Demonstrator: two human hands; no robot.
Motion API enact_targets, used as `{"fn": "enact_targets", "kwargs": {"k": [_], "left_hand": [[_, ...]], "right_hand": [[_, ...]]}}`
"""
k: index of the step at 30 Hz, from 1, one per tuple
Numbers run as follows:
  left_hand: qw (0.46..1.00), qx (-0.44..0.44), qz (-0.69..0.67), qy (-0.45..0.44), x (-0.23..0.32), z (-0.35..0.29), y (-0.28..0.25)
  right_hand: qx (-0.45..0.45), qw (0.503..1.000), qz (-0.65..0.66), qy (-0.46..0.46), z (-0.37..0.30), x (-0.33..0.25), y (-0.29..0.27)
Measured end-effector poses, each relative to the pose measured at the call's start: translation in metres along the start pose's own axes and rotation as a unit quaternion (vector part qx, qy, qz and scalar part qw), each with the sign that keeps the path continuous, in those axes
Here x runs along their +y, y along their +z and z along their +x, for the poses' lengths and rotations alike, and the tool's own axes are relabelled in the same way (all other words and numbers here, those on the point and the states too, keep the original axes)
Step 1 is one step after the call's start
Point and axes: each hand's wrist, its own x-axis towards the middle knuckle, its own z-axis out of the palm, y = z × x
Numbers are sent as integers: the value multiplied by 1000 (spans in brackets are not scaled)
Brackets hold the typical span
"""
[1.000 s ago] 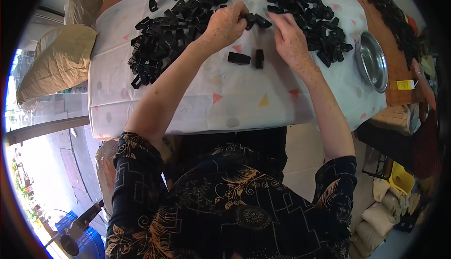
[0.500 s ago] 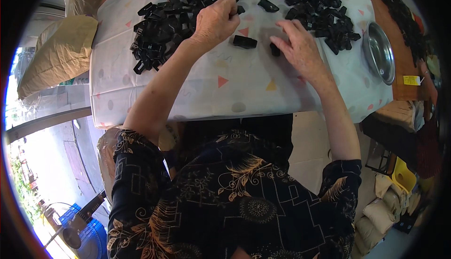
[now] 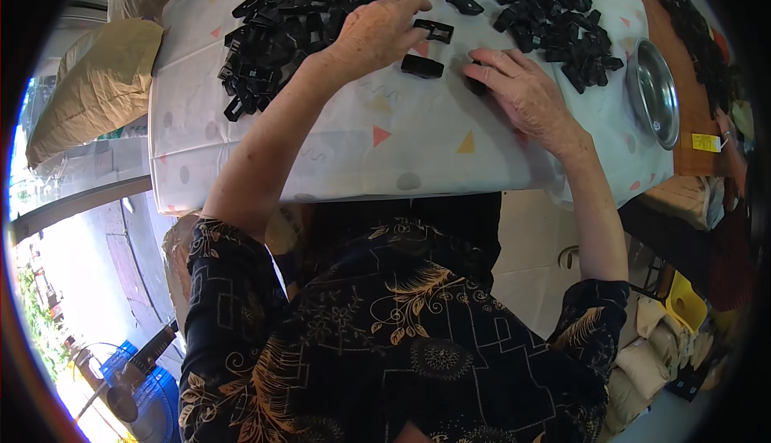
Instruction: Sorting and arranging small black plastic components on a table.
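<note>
The left hand is holding thumb and forefinger apart, with a black part lying at its three o'clock, by the thumb tip, and an oblong black piece resting at its four o'clock. The right hand is curling its fingers over a dark block at its nine o'clock, though I can't make out whether they are clamping it, while a heap of black pieces is sitting at its one o'clock.
</note>
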Motion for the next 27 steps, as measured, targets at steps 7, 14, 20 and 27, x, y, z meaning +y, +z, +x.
{"fn": "enact_targets", "kwargs": {"k": [7,14,20,27], "left_hand": [[988,-147,-3,-47,38,4,0],[994,-94,22,42,38,-6,13],[990,-126,56,-39,55,5,8],[980,-146,99,96,40,13,13]], "right_hand": [[-48,997,40,55,-4,-1,4],[0,986,103,129,-3,-14,-4],[27,999,-1,38,-5,-13,19],[-31,964,181,194,-9,-6,10]]}}
